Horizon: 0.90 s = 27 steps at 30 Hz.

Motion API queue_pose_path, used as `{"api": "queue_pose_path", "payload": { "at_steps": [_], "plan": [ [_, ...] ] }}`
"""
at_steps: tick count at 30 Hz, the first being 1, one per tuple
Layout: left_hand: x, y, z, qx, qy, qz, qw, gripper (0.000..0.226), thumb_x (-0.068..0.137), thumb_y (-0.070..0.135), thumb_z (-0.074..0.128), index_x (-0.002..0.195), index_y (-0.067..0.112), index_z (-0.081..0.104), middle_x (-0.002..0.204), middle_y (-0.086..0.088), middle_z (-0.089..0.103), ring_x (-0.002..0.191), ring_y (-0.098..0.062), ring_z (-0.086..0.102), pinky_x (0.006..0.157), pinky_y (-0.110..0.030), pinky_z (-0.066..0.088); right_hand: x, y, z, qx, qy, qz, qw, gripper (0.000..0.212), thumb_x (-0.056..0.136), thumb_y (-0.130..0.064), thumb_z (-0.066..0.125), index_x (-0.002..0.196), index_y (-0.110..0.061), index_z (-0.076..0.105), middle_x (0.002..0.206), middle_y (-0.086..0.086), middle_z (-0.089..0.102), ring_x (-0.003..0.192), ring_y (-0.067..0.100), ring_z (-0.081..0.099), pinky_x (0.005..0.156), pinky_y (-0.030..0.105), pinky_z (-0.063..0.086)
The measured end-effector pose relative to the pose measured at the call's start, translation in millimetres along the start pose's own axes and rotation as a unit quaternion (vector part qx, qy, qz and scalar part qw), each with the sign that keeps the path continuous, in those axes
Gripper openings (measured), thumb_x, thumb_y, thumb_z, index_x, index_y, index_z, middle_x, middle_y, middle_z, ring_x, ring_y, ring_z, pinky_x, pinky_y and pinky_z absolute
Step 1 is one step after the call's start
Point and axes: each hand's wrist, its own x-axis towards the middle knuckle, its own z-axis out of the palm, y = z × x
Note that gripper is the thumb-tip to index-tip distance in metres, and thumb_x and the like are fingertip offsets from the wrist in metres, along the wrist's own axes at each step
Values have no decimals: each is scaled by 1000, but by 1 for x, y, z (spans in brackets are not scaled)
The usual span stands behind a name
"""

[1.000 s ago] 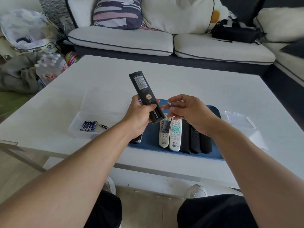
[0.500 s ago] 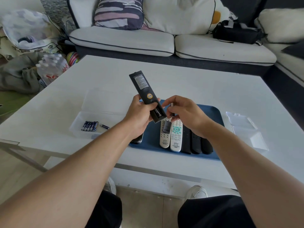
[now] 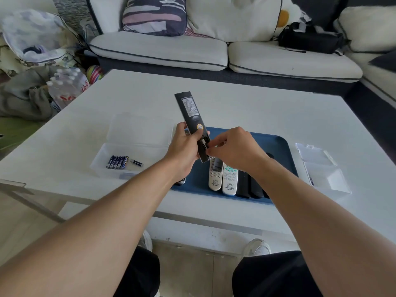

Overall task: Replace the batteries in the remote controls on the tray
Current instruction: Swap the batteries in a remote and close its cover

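Note:
My left hand [image 3: 185,146] grips a long black remote [image 3: 191,116], back side up, tilted above the blue tray [image 3: 278,146]. Its battery compartment near the lower end lies uncovered. My right hand [image 3: 233,150] pinches a battery [image 3: 205,144] and holds it at that compartment; my fingers hide most of it. On the tray lie two white remotes [image 3: 222,179] and several black remotes [image 3: 250,187] side by side.
A clear plastic box [image 3: 132,146] left of the tray holds several blue batteries [image 3: 116,162] and one loose dark battery [image 3: 136,162]. Another clear box [image 3: 321,168] sits right of the tray. A sofa stands behind the white table [image 3: 235,99].
My right hand has moved left and down, bringing the battery from beside the remote into its uncovered compartment. My left hand keeps the remote nearly still.

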Motion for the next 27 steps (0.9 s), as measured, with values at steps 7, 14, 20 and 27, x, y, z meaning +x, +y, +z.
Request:
{"api": "queue_pose_path", "payload": {
  "at_steps": [7,14,20,27],
  "plan": [
    [-5,-2,2,64,-9,19,998,20,103,23,54,122,17,50,110,-11,71,94,-25,71,87,-63,55,-1,3,-4,17,22,20,999,1,77,-26,75,77,-26,76,76,-2,71,52,7,54,40,14,39],
    [-11,9,-3,39,-49,-52,997,25,104,30,53,126,18,54,106,-9,70,82,-29,74,66,-56,62,-4,9,-16,103,24,-80,991,22,84,-14,74,100,-27,64,67,-4,74,41,1,48,41,13,35],
    [-18,13,-1,42,-101,-53,993,26,105,31,50,127,18,53,89,-10,75,84,-34,75,68,-54,62,-2,13,-15,79,29,-121,989,6,89,-22,74,94,-24,71,75,-8,73,50,-1,51,51,9,36],
    [-18,12,-1,37,-134,-48,989,25,104,32,53,127,22,56,97,-8,75,89,-35,75,71,-53,61,-1,18,-14,104,16,-94,990,7,88,-23,77,94,-22,80,83,-5,76,71,5,68,61,3,42]
  ]
}}
